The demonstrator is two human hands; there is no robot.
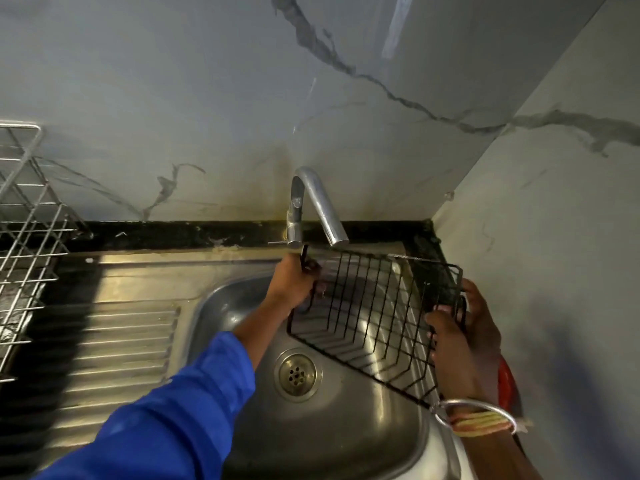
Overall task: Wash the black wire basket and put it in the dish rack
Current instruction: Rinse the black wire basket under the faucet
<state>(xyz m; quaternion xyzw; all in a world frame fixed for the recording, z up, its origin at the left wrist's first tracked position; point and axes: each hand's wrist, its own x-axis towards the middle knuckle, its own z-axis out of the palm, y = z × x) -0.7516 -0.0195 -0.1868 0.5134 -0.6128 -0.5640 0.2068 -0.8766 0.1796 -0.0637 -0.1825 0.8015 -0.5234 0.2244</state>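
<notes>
Pretty standard kitchen corner. The back wall [173, 81] and side wall [554, 237] are glossy grey marble-look panels with dark veins, and a streak of light [396, 26] bounces off up top. There's yellowish grime [273, 195] on the wall right behind the chrome tap [322, 206]. A black counter strip [173, 233] runs along the wall, with a steel sink [346, 438], a ribbed drainboard [121, 341] to its left, and a round drain [297, 373].

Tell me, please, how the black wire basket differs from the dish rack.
The black wire basket is black; the dish rack is silvery. The basket is held tilted over the sink by the left hand and right hand; the rack stands untouched at the left. Both are open wire grids.
</notes>
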